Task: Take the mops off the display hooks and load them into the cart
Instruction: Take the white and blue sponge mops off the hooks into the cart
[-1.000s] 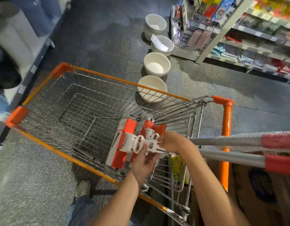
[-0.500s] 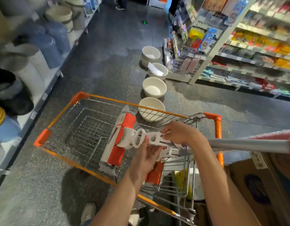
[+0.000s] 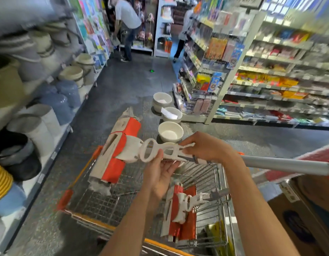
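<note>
Shop aisle, dark speckled floor, shelving on both sides: a person stands behind an orange-framed wire shopping cart [image 3: 97,221] at 6 o'clock, lifting a mop. Two mops show. One, a grey-handled squeeze mop with white plastic wringer and orange-and-white packaged head [image 3: 113,156], is held level above the cart, head toward 9 o'clock, handle running off toward 3 o'clock. The second orange-and-white packaged mop [image 3: 180,213] lies inside the cart at 5 o'clock, its handle resting toward the cart's right side. The left hand [image 3: 160,174] supports the wringer from below, palm up, fingers curled around the white plastic. The right hand [image 3: 206,146] grips the wringer's rear end from above, where it joins the handle. Three white round basins [image 3: 170,131] sit in a row on the floor at 12 o'clock, the middle one holding a slip of paper. Two people stand at the aisle's far end. Compared with half a second ago, the held mop is raised higher and the view has tilted up, uncovering the far aisle; a fourth basin seen then is now hidden behind the mop and hands. Shelf goods are blurred, the handle's far end is cut off at the right edge, and a brown cardboard box [image 3: 311,215] at 4 o'clock is only partly in view.
</note>
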Tool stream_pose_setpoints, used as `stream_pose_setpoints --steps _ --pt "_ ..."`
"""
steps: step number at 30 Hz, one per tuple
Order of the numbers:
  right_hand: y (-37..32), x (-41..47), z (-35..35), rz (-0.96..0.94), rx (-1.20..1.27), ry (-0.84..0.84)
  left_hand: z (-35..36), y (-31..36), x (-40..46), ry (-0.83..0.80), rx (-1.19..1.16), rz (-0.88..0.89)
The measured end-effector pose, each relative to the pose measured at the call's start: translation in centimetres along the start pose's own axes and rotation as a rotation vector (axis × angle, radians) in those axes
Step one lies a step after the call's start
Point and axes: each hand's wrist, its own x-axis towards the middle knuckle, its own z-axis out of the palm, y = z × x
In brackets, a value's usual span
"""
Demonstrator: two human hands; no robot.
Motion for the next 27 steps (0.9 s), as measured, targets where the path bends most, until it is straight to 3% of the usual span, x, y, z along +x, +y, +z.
stream_pose_setpoints --steps 13,27 --pt "-9.0 -1.4 -0.4 -0.194 0.403 0.334 2.7 12.3 -3.4 -0.159 0.215 0.292" --pt "-20.6 -1.9 1.6 -0.439 0.844 0.415 3.5 24.4 -7.9 -0.079 0.534 0.662"
